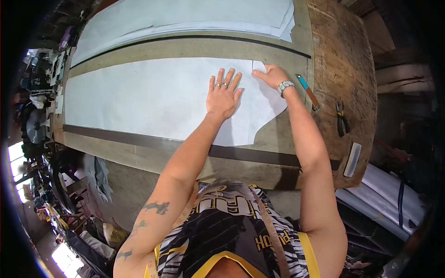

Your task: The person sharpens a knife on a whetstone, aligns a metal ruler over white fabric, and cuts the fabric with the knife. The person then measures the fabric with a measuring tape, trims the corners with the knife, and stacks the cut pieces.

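A long white sheet (139, 97), paper or cloth, lies across the worktable. My left hand (224, 95) rests flat on it near its right end, fingers spread, two rings showing. A straight line separates that end from an uneven white end piece (269, 104). My right hand (271, 76), with a metal watch at the wrist, has its thumb over the top edge of this piece; the other fingers are partly hidden and look curled round it. Just right of that wrist lies a utility knife (307, 90) with a teal and brown body.
Pliers (341, 119) with black and yellow handles and a pale flat bar (352, 160) lie on the worn wooden table edge (340, 60). A dark metal straightedge (162, 141) runs along the near side. More white sheets (185, 18) are stacked at the far side.
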Demonstrator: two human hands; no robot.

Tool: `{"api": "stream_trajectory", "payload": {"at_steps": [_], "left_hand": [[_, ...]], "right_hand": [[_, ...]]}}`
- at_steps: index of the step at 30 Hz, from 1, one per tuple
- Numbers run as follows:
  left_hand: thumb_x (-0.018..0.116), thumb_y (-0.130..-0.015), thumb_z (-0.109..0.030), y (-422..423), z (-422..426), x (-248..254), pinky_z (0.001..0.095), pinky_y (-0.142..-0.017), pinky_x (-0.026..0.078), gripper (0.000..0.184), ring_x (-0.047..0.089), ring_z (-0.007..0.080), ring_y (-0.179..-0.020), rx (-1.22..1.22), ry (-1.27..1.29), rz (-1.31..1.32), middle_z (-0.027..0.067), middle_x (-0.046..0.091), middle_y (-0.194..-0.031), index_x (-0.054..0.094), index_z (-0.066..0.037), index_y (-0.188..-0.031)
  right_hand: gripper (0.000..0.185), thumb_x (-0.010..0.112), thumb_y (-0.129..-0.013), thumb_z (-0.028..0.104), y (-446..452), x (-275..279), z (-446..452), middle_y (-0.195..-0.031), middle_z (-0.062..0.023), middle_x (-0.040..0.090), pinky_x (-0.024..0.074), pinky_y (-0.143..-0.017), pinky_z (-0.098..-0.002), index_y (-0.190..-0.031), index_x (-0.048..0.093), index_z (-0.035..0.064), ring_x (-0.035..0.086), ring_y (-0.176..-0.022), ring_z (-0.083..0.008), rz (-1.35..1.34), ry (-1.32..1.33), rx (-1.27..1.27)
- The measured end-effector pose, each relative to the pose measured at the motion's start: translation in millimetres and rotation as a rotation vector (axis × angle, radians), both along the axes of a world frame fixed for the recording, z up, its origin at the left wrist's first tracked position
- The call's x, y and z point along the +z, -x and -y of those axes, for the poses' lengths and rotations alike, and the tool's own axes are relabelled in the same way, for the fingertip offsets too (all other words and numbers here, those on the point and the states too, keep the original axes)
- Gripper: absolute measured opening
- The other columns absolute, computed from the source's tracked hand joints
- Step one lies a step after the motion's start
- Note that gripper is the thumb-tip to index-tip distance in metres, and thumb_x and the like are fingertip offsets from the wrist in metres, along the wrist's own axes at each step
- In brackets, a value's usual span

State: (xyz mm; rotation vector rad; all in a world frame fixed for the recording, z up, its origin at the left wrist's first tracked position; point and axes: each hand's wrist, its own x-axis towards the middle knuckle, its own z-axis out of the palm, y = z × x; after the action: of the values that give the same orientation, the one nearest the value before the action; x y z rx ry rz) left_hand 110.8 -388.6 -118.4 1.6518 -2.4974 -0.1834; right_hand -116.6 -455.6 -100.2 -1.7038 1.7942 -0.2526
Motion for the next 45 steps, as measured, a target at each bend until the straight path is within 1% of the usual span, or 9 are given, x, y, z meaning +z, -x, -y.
{"api": "stream_trajectory", "payload": {"at_steps": [9, 15, 19, 20, 21, 24, 30, 37, 45], "left_hand": [[0.031, -0.104, -0.043, 2.2, 0.2, -2.7, 0.0509, -0.122, 0.014, 0.053, 0.018, 0.0285, -0.151, 0.03, 0.045, 0.018, 0.001, 0.026, -0.162, 0.03, -0.026, -0.155], [0.032, -0.104, -0.043, 5.5, -2.4, -3.2, 0.0523, -0.122, 0.013, 0.054, 0.017, 0.03, -0.151, 0.015, 0.078, 0.027, 0.0029, 0.027, -0.162, 0.03, -0.024, -0.155], [0.037, -0.101, -0.051, 14.4, -5.6, 7.7, 0.0551, -0.121, 0.013, 0.061, 0.017, 0.0334, -0.151, 0.049, -0.06, 0.066, 0.0057, 0.025, -0.163, 0.032, -0.022, -0.155], [0.043, -0.1, -0.048, 23.4, -8.3, -10.4, 0.0513, -0.118, 0.024, 0.057, 0.029, 0.0357, -0.145, 0.068, -0.049, -0.076, 0.0134, 0.039, -0.154, 0.05, -0.013, -0.144], [0.042, -0.101, -0.048, 22.7, -13.9, 58.3, 0.0443, -0.114, 0.033, 0.056, 0.042, 0.0334, -0.136, -0.218, -0.766, -0.289, 0.0169, 0.05, -0.145, 0.055, -0.009, -0.138], [0.048, -0.103, -0.04, 40.2, -112.3, 54.6, 0.0402, -0.102, 0.045, 0.046, 0.06, 0.0287, -0.116, -0.745, -0.383, -1.203, 0.0163, 0.067, -0.121, 0.064, -0.002, -0.122], [0.072, -0.089, -0.024, -119.7, -280.9, 133.7, 0.033, -0.066, 0.045, 0.031, 0.055, 0.0145, -0.07, -0.367, -0.721, -1.477, 0.0066, 0.062, -0.076, 0.066, 0.005, -0.099], [0.07, -0.083, -0.017, -300.8, -459.5, 92.5, 0.0384, -0.066, 0.044, 0.029, 0.055, 0.023, -0.071, 0.265, -0.079, -1.265, 0.0138, 0.06, -0.077, 0.062, 0.004, -0.1], [0.07, -0.082, -0.013, -420.5, -724.5, 24.3, 0.0342, -0.064, 0.046, 0.021, 0.055, 0.0142, -0.073, 1.048, 0.497, -1.411, 0.0091, 0.061, -0.08, 0.062, 0.001, -0.096]], "right_hand": [[0.026, 0.063, -0.092, 0.014, 111.0, 90.3, -201.4, -0.06, -0.0143, 0.058, 0.0415, -0.053, -0.0408, -0.07, 0.06, 0.0003, 0.053, -0.052, -0.0263, 0.07, 0.514, -0.154], [0.03, 0.063, -0.097, 0.024, 222.8, 257.5, -381.8, -0.098, -0.0071, 0.067, 0.0473, -0.074, -0.0269, -0.106, 0.065, -0.0046, 0.06, -0.085, -0.0102, 0.256, 0.487, -0.967], [0.028, 0.063, -0.096, 0.019, 162.7, 220.9, -393.5, -0.101, -0.0082, 0.067, 0.048, -0.081, -0.0309, -0.108, 0.064, -0.0059, 0.06, -0.09, -0.0142, 0.357, 0.385, -0.685], [0.028, 0.063, -0.095, 0.017, 142.0, 210.8, -382.8, -0.103, -0.009, 0.066, 0.0481, -0.083, -0.0328, -0.11, 0.062, -0.0064, 0.06, -0.092, -0.0156, 0.43, 0.33, -0.591], [0.03, 0.063, -0.095, 0.017, 128.2, 197.4, -375.6, -0.107, -0.0102, 0.065, 0.0483, -0.084, -0.0345, -0.113, 0.061, -0.0067, 0.06, -0.095, -0.0168, 0.471, 0.311, -0.536], [0.036, 0.061, -0.096, 0.019, 85.5, 160.0, -347.8, -0.115, -0.0151, 0.063, 0.0494, -0.086, -0.0369, -0.119, 0.056, -0.0088, 0.06, -0.101, -0.0206, 0.538, 0.21, -0.373], [0.034, 0.063, -0.096, 0.029, -73.4, 175.9, -281.8, -0.103, -0.0135, 0.067, 0.0533, -0.083, -0.0409, -0.113, 0.06, -0.0008, 0.065, -0.083, -0.0261, 0.604, -0.106, 0.054], [0.031, 0.058, -0.101, 0.028, -363.1, 162.1, -378.9, -0.08, -0.0009, 0.059, 0.0466, -0.065, -0.0271, -0.082, 0.054, 0.0044, 0.054, -0.071, -0.0098, 0.812, -0.217, 0.388], [0.018, 0.059, -0.1, 0.012, -582.3, 108.0, -536.5, -0.103, -0.0065, 0.067, 0.048, -0.079, -0.0247, -0.114, 0.06, 0.0001, 0.061, -0.091, -0.0113, 0.546, -0.398, 1.251]]}}
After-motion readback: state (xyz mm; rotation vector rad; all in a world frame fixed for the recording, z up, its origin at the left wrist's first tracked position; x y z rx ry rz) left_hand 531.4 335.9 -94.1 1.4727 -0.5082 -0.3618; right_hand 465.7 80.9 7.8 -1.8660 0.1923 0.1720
